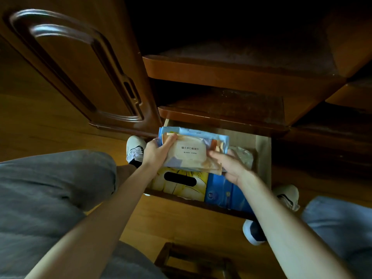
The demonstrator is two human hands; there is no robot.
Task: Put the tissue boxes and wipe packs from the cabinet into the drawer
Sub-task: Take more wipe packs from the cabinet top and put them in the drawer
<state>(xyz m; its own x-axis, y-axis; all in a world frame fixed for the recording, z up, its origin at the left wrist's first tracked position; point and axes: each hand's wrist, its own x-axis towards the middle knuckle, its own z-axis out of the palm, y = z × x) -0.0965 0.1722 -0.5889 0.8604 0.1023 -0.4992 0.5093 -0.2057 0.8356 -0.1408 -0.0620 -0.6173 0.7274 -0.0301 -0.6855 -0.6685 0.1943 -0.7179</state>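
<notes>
Grey trouser knees (50, 188) frame the view, with both forearms reaching out to the open drawer (262, 156). Left hand (156, 153) grips the left end of a beige wipe pack (190, 153), thumb curled over its top; right hand (228, 165) holds its right end, fingers blurred. Under it sits a blue pack (201, 132). Below, inside the drawer, lie a yellow tissue box (181, 185) and a blue box (223, 193).

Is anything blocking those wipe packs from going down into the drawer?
No lid or cover shows. The wipe packs, held by the left hand and right hand, hang over the open drawer; a yellow tissue box and blue pack already fill its front.
</notes>
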